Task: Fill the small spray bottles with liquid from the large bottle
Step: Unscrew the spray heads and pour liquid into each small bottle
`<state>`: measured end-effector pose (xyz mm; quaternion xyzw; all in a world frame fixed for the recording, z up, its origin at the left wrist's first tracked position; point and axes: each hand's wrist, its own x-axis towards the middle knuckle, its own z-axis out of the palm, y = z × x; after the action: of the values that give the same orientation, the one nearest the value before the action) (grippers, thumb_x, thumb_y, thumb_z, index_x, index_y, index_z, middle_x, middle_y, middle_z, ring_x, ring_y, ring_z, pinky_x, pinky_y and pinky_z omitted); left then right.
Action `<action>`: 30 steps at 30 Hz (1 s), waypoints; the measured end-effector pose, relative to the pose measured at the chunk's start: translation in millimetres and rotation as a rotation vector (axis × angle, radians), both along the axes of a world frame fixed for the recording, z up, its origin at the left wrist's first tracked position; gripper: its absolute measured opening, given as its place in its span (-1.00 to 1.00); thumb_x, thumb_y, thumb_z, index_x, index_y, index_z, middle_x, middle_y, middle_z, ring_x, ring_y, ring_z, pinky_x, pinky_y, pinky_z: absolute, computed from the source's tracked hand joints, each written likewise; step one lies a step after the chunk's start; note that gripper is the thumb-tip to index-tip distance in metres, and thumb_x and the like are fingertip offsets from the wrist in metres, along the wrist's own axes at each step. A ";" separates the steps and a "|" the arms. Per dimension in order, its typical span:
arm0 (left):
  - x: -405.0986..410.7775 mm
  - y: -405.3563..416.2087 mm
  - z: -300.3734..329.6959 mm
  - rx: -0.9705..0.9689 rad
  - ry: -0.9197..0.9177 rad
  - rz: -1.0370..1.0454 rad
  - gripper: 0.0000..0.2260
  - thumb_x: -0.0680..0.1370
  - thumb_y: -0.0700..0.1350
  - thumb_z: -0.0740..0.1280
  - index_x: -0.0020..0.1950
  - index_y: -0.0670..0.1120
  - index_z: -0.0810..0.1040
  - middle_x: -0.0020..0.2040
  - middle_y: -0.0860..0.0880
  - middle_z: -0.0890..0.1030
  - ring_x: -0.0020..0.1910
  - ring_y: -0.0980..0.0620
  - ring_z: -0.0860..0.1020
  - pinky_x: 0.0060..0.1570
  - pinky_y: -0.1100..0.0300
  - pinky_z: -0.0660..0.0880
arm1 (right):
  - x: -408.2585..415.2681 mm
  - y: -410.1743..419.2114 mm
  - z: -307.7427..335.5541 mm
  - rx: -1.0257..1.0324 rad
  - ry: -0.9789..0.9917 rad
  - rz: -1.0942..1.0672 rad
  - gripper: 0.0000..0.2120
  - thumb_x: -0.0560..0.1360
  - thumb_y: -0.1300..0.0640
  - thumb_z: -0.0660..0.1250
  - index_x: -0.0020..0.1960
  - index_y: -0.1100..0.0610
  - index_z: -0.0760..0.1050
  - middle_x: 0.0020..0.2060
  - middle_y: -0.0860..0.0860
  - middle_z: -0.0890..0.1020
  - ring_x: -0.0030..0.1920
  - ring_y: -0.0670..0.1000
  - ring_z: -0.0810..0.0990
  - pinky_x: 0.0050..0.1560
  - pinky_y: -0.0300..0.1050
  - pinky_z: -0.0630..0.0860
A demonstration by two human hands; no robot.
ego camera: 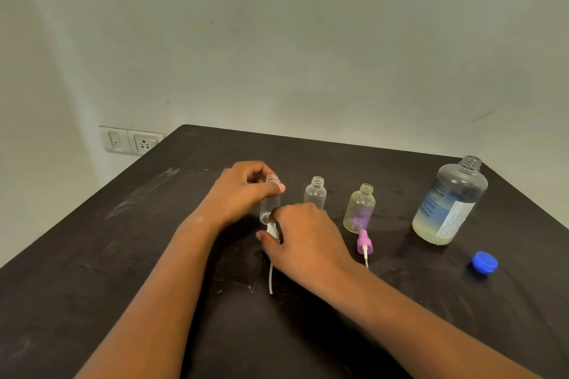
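Three small open bottles stand in a row on the dark table [154,255]. My left hand [243,194] grips the neck of the leftmost clear bottle [270,203]. Just in front of it, my right hand [303,240] pinches a white spray head [272,232] whose dip tube [271,278] trails toward me on the table. A second clear bottle [315,192] stands behind my right hand. The third, yellowish bottle [359,209] stands to the right with a pink spray head [365,243] lying before it. The large bottle [448,206], uncapped, holds pale liquid low down.
A blue cap [485,262] lies at the right, in front of the large bottle. A wall socket plate [132,140] sits past the table's left corner. The table's far edge meets a plain wall.
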<state>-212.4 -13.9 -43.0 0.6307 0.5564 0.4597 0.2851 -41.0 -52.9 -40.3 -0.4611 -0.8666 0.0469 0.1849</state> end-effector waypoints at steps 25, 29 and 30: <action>21.5 -15.0 6.1 0.215 0.148 0.196 -0.65 0.45 0.40 0.33 -0.02 0.18 0.63 -0.06 0.19 0.69 -0.02 0.17 0.64 0.05 -0.04 0.63 | 61.7 0.6 -4.1 0.419 0.273 0.077 -0.83 0.55 -0.11 0.37 -0.07 -0.06 0.68 -0.24 -0.17 0.65 -0.19 -0.08 0.58 -0.28 -0.09 0.52; 36.1 -23.3 11.4 0.374 0.148 0.261 -0.72 0.52 0.29 0.35 0.05 0.15 0.62 -0.03 0.20 0.68 0.01 0.15 0.64 0.00 0.04 0.61 | 88.9 6.6 3.2 0.562 0.367 0.101 -0.85 0.60 0.02 0.40 -0.01 0.05 0.72 -0.20 -0.08 0.71 -0.20 -0.03 0.61 -0.24 -0.02 0.56; 40.1 -24.9 13.2 0.422 0.155 0.281 -0.73 0.53 0.27 0.36 0.06 0.13 0.63 -0.02 0.19 0.68 0.02 0.13 0.63 0.01 0.05 0.60 | 96.6 9.1 6.9 0.612 0.391 0.100 -0.86 0.60 0.05 0.41 -0.01 0.07 0.72 -0.20 -0.06 0.71 -0.21 -0.03 0.60 -0.23 -0.05 0.55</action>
<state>-172.3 -38.8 -29.8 0.6260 0.5505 0.5511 0.0372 55.6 -43.8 -33.3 -0.3237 -0.8104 -0.1181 0.4739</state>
